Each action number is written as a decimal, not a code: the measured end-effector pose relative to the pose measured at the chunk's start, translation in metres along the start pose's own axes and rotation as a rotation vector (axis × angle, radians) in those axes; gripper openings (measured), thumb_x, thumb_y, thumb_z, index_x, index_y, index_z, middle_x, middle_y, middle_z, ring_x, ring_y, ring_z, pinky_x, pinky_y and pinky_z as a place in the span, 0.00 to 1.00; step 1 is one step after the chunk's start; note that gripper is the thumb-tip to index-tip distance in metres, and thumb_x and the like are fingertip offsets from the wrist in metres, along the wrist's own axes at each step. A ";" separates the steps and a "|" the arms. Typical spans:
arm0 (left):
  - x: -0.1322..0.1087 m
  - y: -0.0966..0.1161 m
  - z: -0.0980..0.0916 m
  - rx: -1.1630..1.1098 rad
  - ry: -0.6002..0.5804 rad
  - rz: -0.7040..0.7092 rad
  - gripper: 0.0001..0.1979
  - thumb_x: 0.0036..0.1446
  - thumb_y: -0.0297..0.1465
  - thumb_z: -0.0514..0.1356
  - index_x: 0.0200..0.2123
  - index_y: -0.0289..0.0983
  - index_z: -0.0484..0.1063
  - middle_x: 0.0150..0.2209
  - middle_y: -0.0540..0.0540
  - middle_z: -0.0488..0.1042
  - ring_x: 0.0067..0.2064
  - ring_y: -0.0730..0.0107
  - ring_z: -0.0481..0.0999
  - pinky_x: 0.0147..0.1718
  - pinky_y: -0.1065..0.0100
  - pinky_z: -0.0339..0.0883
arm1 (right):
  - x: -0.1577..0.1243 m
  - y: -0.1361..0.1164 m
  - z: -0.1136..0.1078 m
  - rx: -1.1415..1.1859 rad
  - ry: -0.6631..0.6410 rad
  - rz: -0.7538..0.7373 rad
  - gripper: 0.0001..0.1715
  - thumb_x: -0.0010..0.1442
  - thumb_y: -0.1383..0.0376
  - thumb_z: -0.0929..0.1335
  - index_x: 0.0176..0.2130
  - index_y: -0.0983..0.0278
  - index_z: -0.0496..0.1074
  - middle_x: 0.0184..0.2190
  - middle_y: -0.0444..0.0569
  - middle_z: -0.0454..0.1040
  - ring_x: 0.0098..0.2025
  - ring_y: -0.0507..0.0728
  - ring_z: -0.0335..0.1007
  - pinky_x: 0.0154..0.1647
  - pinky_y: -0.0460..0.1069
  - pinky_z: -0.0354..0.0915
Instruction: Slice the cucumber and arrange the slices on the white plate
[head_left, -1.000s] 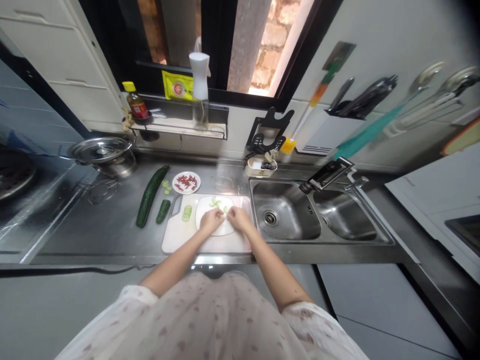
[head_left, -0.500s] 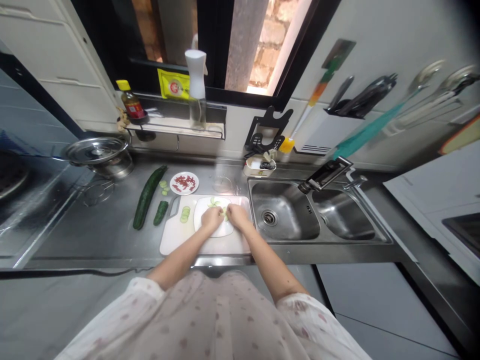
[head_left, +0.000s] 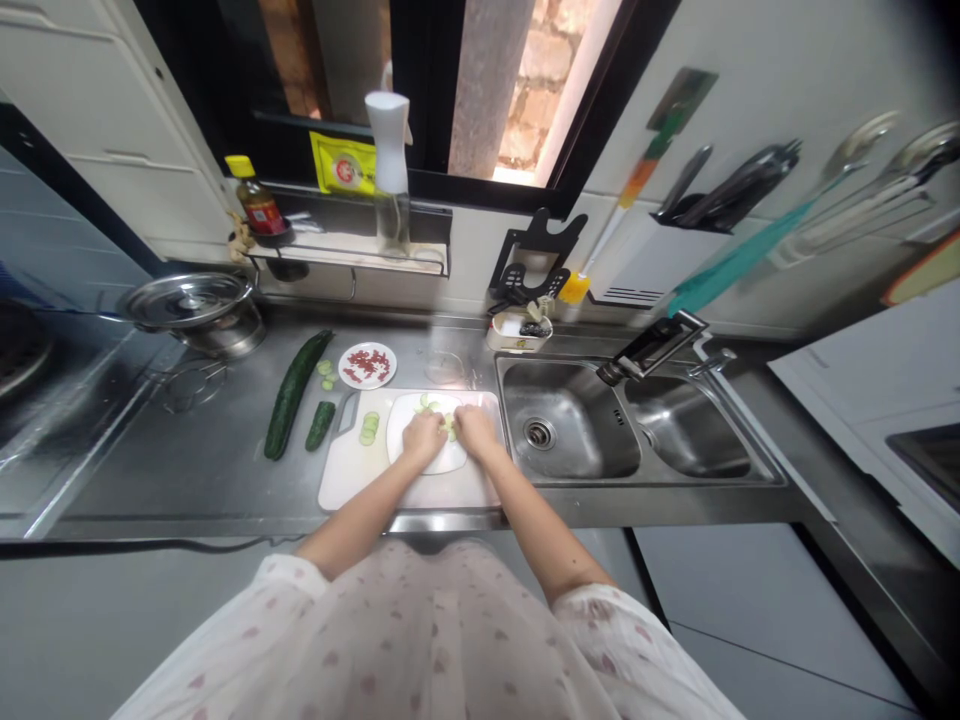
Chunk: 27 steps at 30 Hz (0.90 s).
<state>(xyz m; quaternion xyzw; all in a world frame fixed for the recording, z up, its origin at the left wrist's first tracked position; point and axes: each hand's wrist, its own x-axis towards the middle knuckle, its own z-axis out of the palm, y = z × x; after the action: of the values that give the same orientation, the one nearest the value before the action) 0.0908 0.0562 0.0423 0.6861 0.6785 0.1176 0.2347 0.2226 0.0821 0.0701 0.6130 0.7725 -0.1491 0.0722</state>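
Over a white square plate [head_left: 405, 458] on the white cutting board [head_left: 346, 485], my two hands almost meet. My left hand [head_left: 424, 438] is closed, fingertips pinched at a pale green cucumber slice [head_left: 450, 424]. From the other side, my right hand [head_left: 474, 432] is closed too, its fingertips at the same slice. Part of that slice is hidden by the fingers. More cucumber slices [head_left: 426, 403] lie along the plate's far rim. A short row of overlapping round slices [head_left: 369, 428] rests on the board, left of the plate.
Left of the board lie a long cucumber [head_left: 296, 395], a cut cucumber piece [head_left: 320, 426] and small green pieces [head_left: 325, 374]. Behind it are a round plate of chopped red bits [head_left: 367, 366] and a clear bowl [head_left: 444, 368]. The double sink [head_left: 570, 415] borders the right; a lidded pot [head_left: 217, 315] stands left.
Both hands stay at the same spot over the plate, with only slight finger movement. The whole view has shifted very slightly.
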 end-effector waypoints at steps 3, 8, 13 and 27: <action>0.000 0.000 0.001 -0.004 -0.006 -0.001 0.12 0.58 0.34 0.56 0.42 0.39 0.75 0.46 0.41 0.72 0.50 0.59 0.69 0.47 0.64 0.63 | 0.001 0.000 0.001 -0.025 0.003 0.005 0.14 0.64 0.66 0.62 0.47 0.66 0.71 0.47 0.59 0.70 0.48 0.60 0.63 0.44 0.50 0.57; -0.002 0.000 0.001 0.017 -0.007 0.004 0.12 0.59 0.34 0.55 0.42 0.39 0.75 0.46 0.41 0.71 0.50 0.59 0.69 0.47 0.63 0.63 | 0.001 0.002 0.004 -0.002 0.021 0.015 0.13 0.64 0.65 0.63 0.46 0.66 0.71 0.47 0.58 0.70 0.48 0.59 0.63 0.44 0.49 0.57; -0.009 0.001 -0.004 0.094 0.024 0.125 0.13 0.61 0.31 0.53 0.45 0.41 0.74 0.46 0.43 0.70 0.49 0.62 0.68 0.46 0.66 0.64 | -0.003 0.014 0.005 0.127 0.147 0.082 0.14 0.64 0.66 0.61 0.46 0.64 0.71 0.45 0.54 0.72 0.45 0.56 0.65 0.41 0.47 0.57; -0.012 -0.001 -0.001 0.241 -0.083 0.255 0.17 0.62 0.29 0.51 0.49 0.43 0.74 0.45 0.42 0.69 0.50 0.59 0.66 0.43 0.66 0.64 | -0.015 0.019 0.008 0.155 0.065 0.218 0.13 0.63 0.60 0.63 0.41 0.64 0.73 0.42 0.53 0.76 0.42 0.56 0.70 0.37 0.46 0.58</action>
<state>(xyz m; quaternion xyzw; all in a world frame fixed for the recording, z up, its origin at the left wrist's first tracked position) 0.0887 0.0446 0.0439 0.7941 0.5848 0.0360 0.1617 0.2439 0.0691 0.0641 0.7015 0.6895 -0.1795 0.0152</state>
